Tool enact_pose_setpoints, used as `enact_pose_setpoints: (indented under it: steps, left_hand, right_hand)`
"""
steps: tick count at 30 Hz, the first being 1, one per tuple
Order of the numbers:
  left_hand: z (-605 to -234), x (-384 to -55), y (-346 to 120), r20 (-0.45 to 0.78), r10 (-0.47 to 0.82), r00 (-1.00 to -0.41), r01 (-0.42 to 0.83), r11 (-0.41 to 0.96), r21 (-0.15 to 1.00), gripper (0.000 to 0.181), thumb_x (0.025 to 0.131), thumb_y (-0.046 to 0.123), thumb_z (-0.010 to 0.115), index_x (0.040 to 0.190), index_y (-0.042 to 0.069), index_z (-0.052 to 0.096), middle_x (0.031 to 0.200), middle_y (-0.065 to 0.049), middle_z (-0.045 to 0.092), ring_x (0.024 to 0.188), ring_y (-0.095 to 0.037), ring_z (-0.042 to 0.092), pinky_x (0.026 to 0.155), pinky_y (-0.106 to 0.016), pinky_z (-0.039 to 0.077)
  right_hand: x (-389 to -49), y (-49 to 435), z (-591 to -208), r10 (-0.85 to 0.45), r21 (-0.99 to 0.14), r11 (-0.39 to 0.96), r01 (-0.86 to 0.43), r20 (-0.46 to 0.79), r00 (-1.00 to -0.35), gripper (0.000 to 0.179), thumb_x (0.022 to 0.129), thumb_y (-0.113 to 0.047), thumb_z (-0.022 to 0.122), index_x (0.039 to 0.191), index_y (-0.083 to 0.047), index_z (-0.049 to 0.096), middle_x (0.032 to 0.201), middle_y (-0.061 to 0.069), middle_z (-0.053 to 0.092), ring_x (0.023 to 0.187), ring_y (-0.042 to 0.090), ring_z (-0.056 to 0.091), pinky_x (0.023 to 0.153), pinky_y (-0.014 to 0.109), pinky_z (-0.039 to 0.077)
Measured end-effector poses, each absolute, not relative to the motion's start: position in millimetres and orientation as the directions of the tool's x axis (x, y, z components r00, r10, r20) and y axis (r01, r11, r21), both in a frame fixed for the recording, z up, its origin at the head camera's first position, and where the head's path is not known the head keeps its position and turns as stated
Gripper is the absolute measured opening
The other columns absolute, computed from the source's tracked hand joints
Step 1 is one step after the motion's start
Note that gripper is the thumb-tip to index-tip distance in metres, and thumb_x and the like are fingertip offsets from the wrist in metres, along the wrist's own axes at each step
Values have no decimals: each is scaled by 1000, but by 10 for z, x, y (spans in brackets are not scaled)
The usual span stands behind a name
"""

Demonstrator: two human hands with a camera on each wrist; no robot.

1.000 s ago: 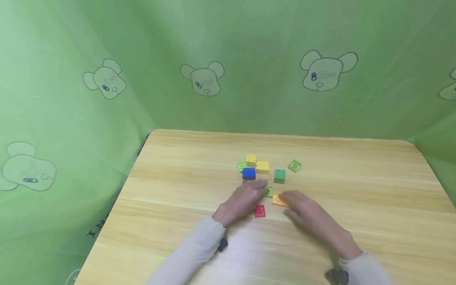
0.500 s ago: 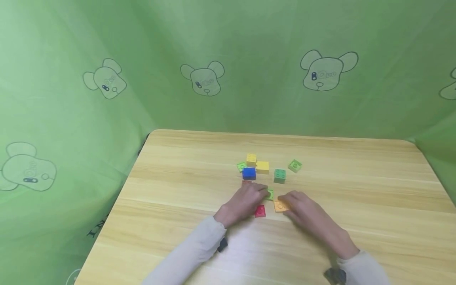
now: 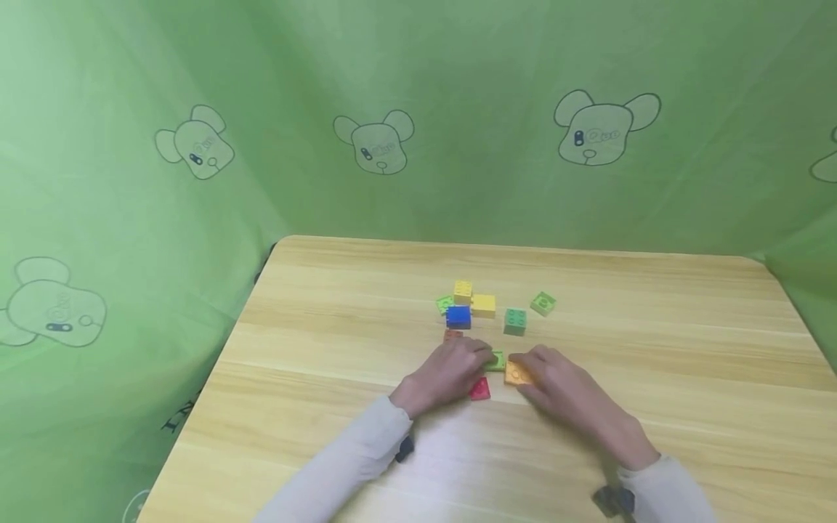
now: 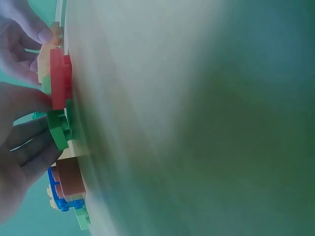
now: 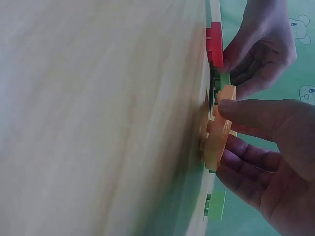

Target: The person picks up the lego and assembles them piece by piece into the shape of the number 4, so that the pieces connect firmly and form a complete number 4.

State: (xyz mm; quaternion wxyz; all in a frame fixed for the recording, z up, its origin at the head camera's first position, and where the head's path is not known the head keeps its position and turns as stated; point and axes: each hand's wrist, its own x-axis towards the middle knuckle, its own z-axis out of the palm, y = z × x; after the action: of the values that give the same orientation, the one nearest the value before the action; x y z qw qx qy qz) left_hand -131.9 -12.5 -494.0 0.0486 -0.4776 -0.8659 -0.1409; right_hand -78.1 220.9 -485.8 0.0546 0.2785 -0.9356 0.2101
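- Head view: orange plate (image 3: 515, 375) is between the hands, just right of green plate (image 3: 498, 361); contact cannot be told.
- Right hand (image 3: 565, 388): nearer orange plate; fingers pinch it. Long axis: cannot be told; fingers cover one end.
- Left hand (image 3: 450, 372): fingers grip green plate.
- Red plate (image 3: 480, 389): on counter (image 3: 294, 349), nearer the person than green plate.
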Motion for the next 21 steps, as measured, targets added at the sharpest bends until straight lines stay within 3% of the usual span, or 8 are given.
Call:
enact_pose_setpoints:
  steps: [9,15,21]
  left_hand:
    - [-4852,-1313,-183,235,798,-555,820,478,314,26,99,8,62,122,6,74,112,-4,77,101,-12,72,92,-15,55]
    - [-4785,-1284,-256,229,773,-591,787,490,375,29,100,11,64,128,6,71,122,-5,75,112,-14,70,97,-16,54]
    - [-4751,-1231,-329,192,723,-664,709,526,470,30,101,11,63,129,6,71,120,-6,75,84,-5,65,76,-8,51]
  right_hand:
    - [-798,2248,-4807,-454,-401,768,-500,209,-866,46,88,-14,83,128,4,67,110,10,66,95,21,66,83,42,63]
    - [-800,2258,-4762,-415,-463,765,-448,178,-892,46,93,-17,79,130,5,62,120,17,66,108,33,66,95,53,59]
    - [-805,2271,-4755,-375,-512,761,-398,154,-914,48,94,-16,77,132,8,59,125,25,65,116,42,63,101,61,54]
